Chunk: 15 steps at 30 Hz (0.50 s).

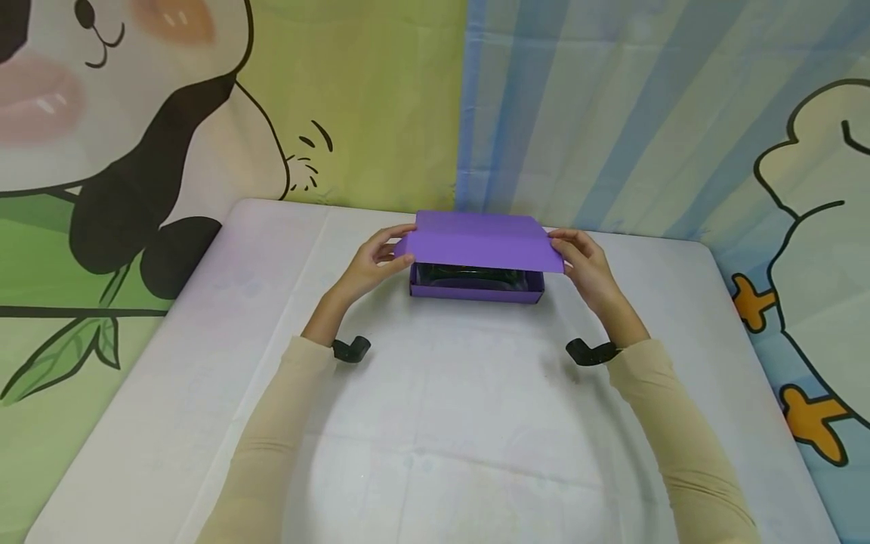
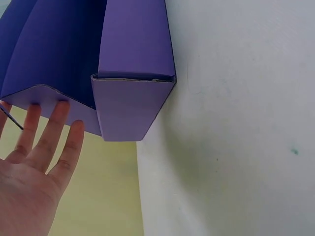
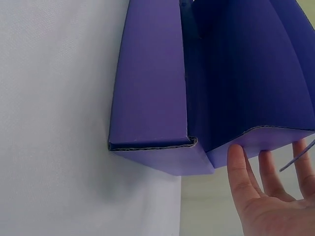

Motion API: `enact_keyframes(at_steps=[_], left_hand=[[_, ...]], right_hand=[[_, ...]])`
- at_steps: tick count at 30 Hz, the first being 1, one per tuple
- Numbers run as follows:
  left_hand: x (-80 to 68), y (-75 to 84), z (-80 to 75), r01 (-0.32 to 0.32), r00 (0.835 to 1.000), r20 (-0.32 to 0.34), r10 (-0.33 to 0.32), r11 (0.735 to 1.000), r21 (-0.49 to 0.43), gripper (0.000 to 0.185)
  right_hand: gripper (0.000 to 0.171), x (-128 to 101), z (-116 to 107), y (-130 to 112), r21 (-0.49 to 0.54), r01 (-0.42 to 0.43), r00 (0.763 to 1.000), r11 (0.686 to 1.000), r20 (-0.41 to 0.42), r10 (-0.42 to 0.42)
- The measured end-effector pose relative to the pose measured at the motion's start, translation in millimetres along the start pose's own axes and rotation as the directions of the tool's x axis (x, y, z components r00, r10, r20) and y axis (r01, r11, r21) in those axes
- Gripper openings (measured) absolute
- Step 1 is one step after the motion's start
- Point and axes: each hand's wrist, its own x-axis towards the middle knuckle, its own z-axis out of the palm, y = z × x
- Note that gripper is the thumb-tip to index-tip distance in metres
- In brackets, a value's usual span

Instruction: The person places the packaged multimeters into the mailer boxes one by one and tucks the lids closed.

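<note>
A purple cardboard box (image 1: 476,293) stands at the far middle of the white table, with its hinged lid (image 1: 479,240) half lowered over it. Something dark (image 1: 469,276) lies inside; I cannot tell what it is. My left hand (image 1: 377,261) holds the lid's left end, fingers on top and thumb under the edge. My right hand (image 1: 584,264) holds the right end the same way. In the left wrist view the fingers (image 2: 61,113) touch the lid's side flap (image 2: 54,49) beside the box corner (image 2: 133,103). In the right wrist view the fingers (image 3: 238,162) meet the flap (image 3: 241,73) beside the box (image 3: 152,98).
The white table (image 1: 435,423) stretches toward me from the box. Cartoon cloth backdrops hang close behind and at both sides, a panda (image 1: 115,151) on the left. A black strap sits on each wrist (image 1: 350,349).
</note>
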Motion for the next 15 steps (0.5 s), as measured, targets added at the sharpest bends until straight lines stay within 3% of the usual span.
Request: enact_keyframes(at_steps=[10, 15], left_hand=[[-5.4, -0.8, -0.7, -0.034, 0.999, -0.006, 0.034, 0.999, 0.006, 0.056], [-15.3, 13.2, 1.4, -0.015, 1.000, 0.003, 0.015, 1.000, 0.026, 0.055]], right_hand=[[0.012, -2.2, 0.0, 8.6, 0.002, 0.041, 0.995, 0.999, -0.096, -0.040], [0.012, -6.3, -0.1, 15.3, 0.010, 0.054, 0.992, 0.999, -0.117, -0.052]])
